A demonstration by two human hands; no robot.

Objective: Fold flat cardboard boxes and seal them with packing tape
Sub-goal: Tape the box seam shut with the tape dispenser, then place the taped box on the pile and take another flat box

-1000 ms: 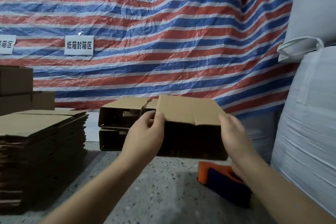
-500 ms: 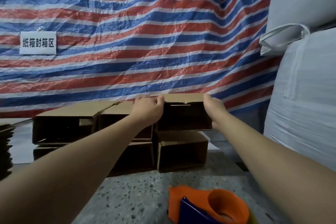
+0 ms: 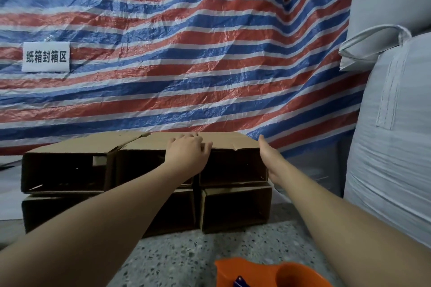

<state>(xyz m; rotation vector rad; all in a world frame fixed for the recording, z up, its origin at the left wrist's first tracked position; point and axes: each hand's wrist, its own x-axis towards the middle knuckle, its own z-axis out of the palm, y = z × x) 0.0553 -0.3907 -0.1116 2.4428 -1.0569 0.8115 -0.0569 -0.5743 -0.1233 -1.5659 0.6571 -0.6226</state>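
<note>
The left hand (image 3: pixel 187 150) lies on top of the top right box (image 3: pixel 233 158), at its front left edge, with the fingers bent a little over that edge; it rests there and does not squeeze the box. The right hand (image 3: pixel 268 158) is flat and open, with straight fingers, and it touches the right side of the same box. This box sits in the top row, at the right end of the pile, on top of another box (image 3: pixel 235 207). I can count six boxes in all, in two rows: three on top and three below, side by side and touching. The lower middle one is mostly hidden behind the left arm. All of them are brown and show dark open ends to the front. They stand on a gray speckled floor (image 3: pixel 186 254). One orange tape gun (image 3: pixel 268 274) lies on the floor at the bottom edge, near the right arm, and only part of it shows. Behind the boxes hangs one tarp (image 3: pixel 186 53) with red, white and blue stripes, and one white sign (image 3: pixel 46 56) with dark letters is stuck on it at the left. Two big white sacks (image 3: pixel 396 147) are piled at the right, beside the boxes
</note>
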